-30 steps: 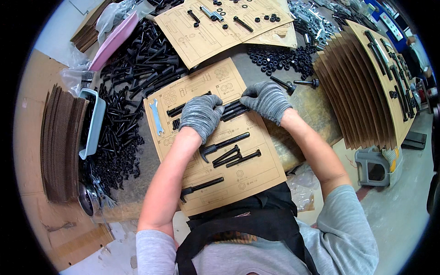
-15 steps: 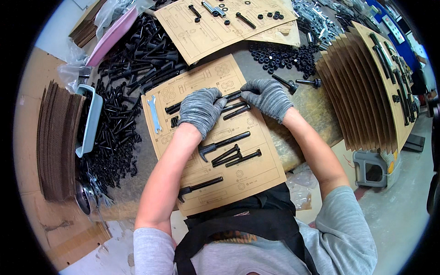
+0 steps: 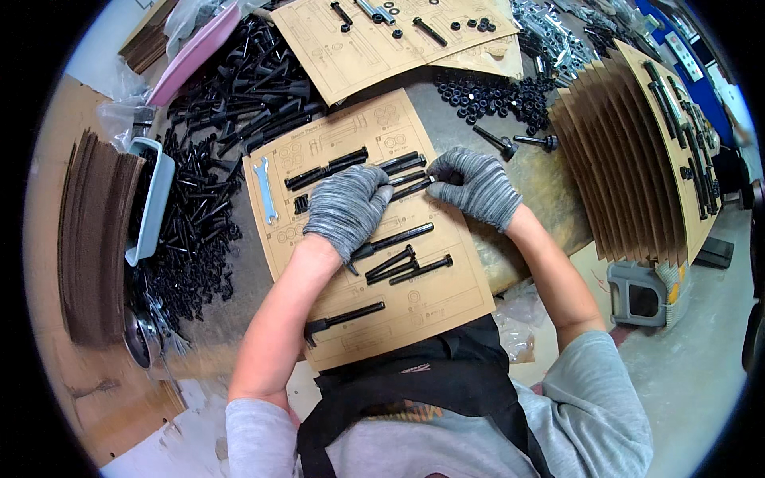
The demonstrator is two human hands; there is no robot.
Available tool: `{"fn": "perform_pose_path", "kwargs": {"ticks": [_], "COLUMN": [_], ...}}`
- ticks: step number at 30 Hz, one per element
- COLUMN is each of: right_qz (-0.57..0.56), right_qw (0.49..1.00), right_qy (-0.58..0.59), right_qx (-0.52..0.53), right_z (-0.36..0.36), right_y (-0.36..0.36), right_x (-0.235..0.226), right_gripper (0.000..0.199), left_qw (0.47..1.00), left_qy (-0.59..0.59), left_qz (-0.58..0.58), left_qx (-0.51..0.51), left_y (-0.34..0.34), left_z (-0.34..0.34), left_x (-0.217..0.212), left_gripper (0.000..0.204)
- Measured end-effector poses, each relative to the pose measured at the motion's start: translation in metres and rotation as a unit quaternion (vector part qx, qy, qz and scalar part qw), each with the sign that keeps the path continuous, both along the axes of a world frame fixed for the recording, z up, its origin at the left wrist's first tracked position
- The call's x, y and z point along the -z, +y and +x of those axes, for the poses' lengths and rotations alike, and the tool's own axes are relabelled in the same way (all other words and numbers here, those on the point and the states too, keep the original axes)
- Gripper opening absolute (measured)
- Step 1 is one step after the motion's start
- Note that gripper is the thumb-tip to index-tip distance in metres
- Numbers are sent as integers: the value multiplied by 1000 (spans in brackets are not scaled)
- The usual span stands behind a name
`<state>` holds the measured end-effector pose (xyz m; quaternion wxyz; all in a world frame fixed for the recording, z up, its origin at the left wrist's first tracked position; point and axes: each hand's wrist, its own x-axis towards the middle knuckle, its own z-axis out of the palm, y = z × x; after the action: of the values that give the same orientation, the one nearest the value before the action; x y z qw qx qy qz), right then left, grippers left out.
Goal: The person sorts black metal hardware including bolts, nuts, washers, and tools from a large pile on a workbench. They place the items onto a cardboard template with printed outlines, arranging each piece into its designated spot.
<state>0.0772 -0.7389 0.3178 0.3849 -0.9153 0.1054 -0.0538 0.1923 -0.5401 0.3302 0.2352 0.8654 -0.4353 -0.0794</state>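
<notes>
A printed brown cardboard sheet [image 3: 453, 307] lies slanted in front of me with black hardware laid out on it. My left hand [image 3: 348, 205], in a grey knit glove, is closed at the near end of a black bolt [image 3: 411, 189]. At the bolt's other end, the gloved fingers of my right hand [image 3: 476, 190] are pinched together. Other black bolts [image 3: 402, 162] lie just beyond, beside a row of longer ones [image 3: 327, 169]. A light blue open-end wrench [image 3: 264, 191] is at the sheet's left edge. Hooked black rods [image 3: 351, 316] and several loose bolts [image 3: 422, 270] lie nearer me.
Heaped black parts [image 3: 263, 72] and small bolts [image 3: 187, 239] fill the left, by a blue tray [image 3: 155, 203]. Black nuts [image 3: 494, 97] spread beyond my right hand. Another loaded sheet [image 3: 319, 60] lies at the back. Upright cardboard sheets [image 3: 617, 167] stand at right.
Both hands have shifted slightly toward me, from the farther bolts to a nearer one. The farther bolts now lie uncovered on the sheet.
</notes>
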Motion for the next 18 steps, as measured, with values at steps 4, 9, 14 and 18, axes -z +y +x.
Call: {"fn": "perform_pose_path", "kwargs": {"ticks": [4, 9, 14, 18], "right_qz": [-99, -83, -146, -108], "right_qw": [994, 993, 987, 989], "right_qy": [-48, -80, -72, -99], "right_qx": [-6, 1, -2, 5], "right_z": [-1, -7, -5, -11], "right_y": [11, 15, 13, 13], "right_x": [7, 15, 17, 11], "right_gripper": [21, 20, 22, 22], "left_qw": [999, 998, 997, 998], "left_qy": [-39, -41, -35, -32], "left_qz": [14, 46, 66, 51], "left_qx": [15, 10, -10, 14], "left_y": [1, -8, -8, -4], "left_z": [-1, 0, -1, -4], "left_x": [16, 15, 13, 9], "left_gripper": [19, 16, 17, 21]}}
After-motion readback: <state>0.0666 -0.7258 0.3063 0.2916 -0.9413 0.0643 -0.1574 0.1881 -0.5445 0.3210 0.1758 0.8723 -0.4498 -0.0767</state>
